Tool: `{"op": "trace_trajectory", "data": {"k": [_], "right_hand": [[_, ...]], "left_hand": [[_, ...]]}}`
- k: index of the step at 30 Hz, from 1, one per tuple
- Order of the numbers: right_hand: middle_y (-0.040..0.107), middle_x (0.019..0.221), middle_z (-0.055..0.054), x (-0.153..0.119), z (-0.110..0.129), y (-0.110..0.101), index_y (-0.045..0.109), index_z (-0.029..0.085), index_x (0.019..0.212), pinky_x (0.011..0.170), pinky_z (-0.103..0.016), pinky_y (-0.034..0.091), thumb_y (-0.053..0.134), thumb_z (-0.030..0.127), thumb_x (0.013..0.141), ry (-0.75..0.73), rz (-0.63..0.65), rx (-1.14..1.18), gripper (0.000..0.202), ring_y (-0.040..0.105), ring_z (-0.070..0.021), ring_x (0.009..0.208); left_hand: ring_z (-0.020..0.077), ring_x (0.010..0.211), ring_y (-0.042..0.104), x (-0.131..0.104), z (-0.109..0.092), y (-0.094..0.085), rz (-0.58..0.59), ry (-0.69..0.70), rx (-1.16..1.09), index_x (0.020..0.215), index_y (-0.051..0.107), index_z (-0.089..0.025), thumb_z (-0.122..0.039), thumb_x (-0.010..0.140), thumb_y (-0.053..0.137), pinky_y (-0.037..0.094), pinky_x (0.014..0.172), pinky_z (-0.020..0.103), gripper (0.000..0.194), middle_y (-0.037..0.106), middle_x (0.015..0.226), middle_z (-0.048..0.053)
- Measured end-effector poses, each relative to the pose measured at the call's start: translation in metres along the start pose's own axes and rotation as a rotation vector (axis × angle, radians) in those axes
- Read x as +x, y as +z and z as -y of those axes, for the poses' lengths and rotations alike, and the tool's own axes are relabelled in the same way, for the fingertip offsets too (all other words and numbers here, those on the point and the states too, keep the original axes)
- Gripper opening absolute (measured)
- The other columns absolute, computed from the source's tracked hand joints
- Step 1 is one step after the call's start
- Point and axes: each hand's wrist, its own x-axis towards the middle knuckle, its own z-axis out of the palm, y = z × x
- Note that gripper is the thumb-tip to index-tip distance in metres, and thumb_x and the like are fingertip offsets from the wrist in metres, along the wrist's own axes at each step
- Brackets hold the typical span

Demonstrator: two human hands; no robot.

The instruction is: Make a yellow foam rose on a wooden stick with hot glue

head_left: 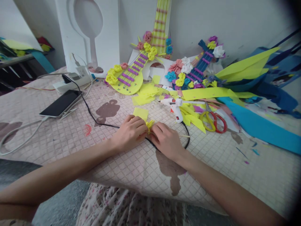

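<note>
Between my fingertips is a small yellow crepe-paper flower on a thin pale stick that sticks out to the right. My left hand is closed on the flower's left side; my right hand pinches it from the right. Under the stick runs a black cord from a white glue gun, which lies just beyond my right hand. A yellow paper square lies behind my left fingers. Scissors with yellow and red handles rest to the right of the glue gun.
Paper-flower-decorated instrument models, one yellow and one blue, lean at the back. A phone and a power strip are at left. Yellow scraps and blue paper strips spread rightward over the quilted cloth.
</note>
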Motion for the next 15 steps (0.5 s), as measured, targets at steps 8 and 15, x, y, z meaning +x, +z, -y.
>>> {"op": "trace_trajectory", "data": {"k": [8, 15], "right_hand": [[0.059, 0.086, -0.005, -0.0009, -0.0009, -0.0017, 0.056, 0.018, 0.084, 0.059, -0.027, 0.041, 0.044, 0.014, 0.087, -0.030, -0.001, -0.011, 0.013, 0.054, -0.0163, 0.077], [0.058, 0.087, -0.004, -0.0008, -0.0017, -0.0019, 0.056, 0.017, 0.085, 0.060, -0.027, 0.042, 0.045, 0.016, 0.088, -0.036, 0.024, 0.004, 0.012, 0.053, -0.0159, 0.079]], "left_hand": [[0.0172, 0.085, 0.055, -0.0002, 0.0003, -0.0004, 0.017, -0.007, 0.012, 0.080, 0.058, -0.017, -0.019, 0.088, 0.049, 0.038, 0.081, 0.034, 0.011, 0.062, 0.081, 0.002], [0.0176, 0.087, 0.054, -0.0012, 0.0012, 0.0001, 0.056, -0.027, -0.024, 0.083, 0.057, -0.017, -0.019, 0.089, 0.048, 0.037, 0.082, 0.034, 0.011, 0.061, 0.084, 0.003]]}}
